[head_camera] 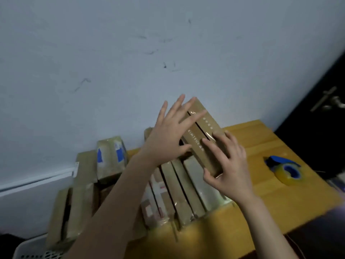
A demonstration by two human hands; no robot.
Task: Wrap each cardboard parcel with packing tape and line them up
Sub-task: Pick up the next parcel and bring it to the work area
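Over the row of wrapped parcels on the counter, my right hand grips a tilted parcel; my left hand presses flat against it. Lining-up step, I judge: next, stand it at the row's right end.

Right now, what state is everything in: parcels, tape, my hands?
Held parcel: tilted over the row, top seam open.
Left hand: fingers straight, spread on held parcel.
Right hand: grips the held parcel's near end.
Row of parcels: on edge, side by side on the table.
Tape dispenser: lying on the table, untouched.
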